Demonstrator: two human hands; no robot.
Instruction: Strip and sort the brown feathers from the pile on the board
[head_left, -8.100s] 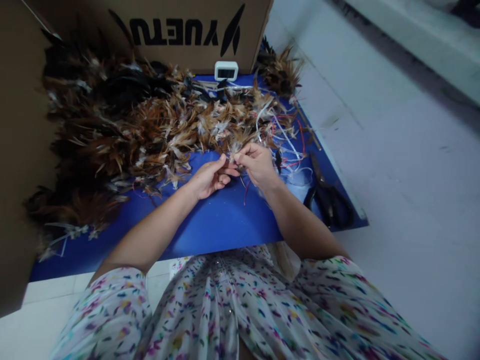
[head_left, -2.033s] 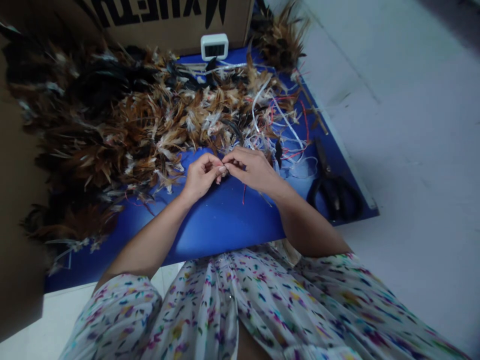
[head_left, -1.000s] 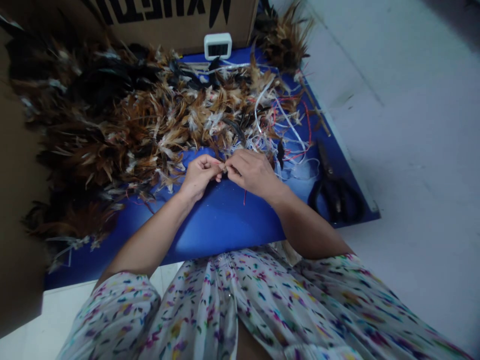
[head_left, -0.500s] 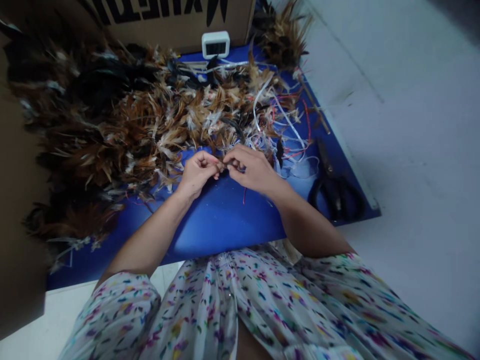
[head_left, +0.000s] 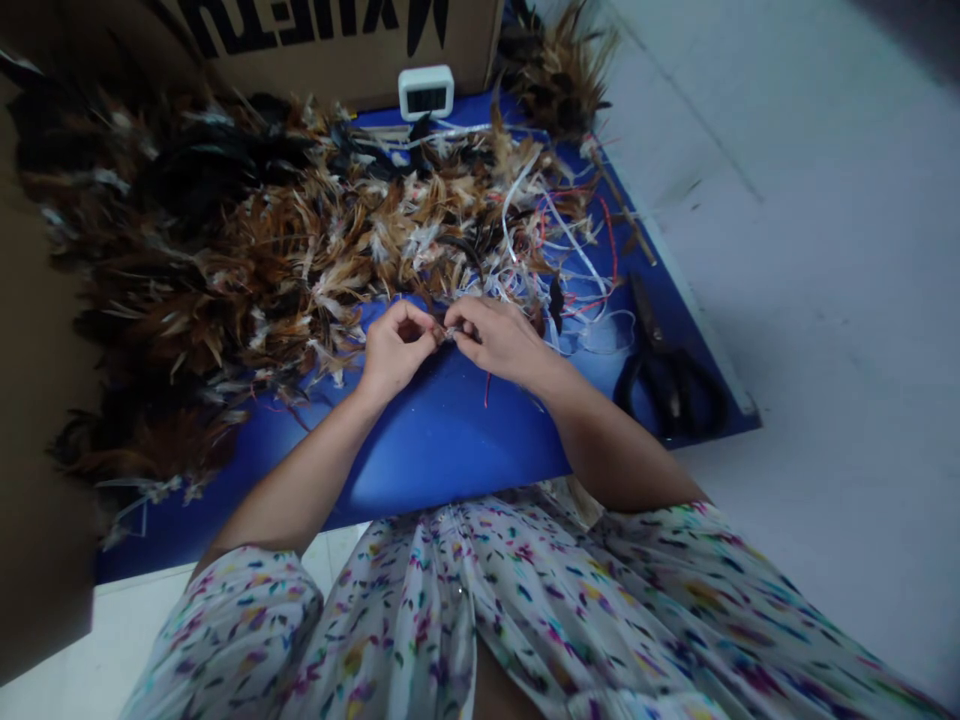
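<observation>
In the middle of the blue tabletop (head_left: 450,440), my left hand (head_left: 396,345) and my right hand (head_left: 499,338) meet fingertip to fingertip. Both are closed in a pinch on a small brown and whitish feather bunch (head_left: 448,336), mostly covered by my fingers. Just beyond them lies a wide heap of brown feathers (head_left: 300,225) with white fluffy bases. A tangle of white and red strings (head_left: 574,250) spreads past my right hand. One short red string (head_left: 487,390) pokes out below that hand.
Black-handled scissors (head_left: 671,385) lie at the table's right edge, near a thin stick (head_left: 630,215). A small white digital clock (head_left: 426,93) stands before a cardboard box (head_left: 352,70). Another feather bundle (head_left: 566,75) sits at the far right corner, and brown cardboard (head_left: 41,420) rises on the left.
My fingertips have shifted slightly around the small feather bunch, and the left fingers are curled in more. The whole view has tilted a little; the things on the table stay put.
</observation>
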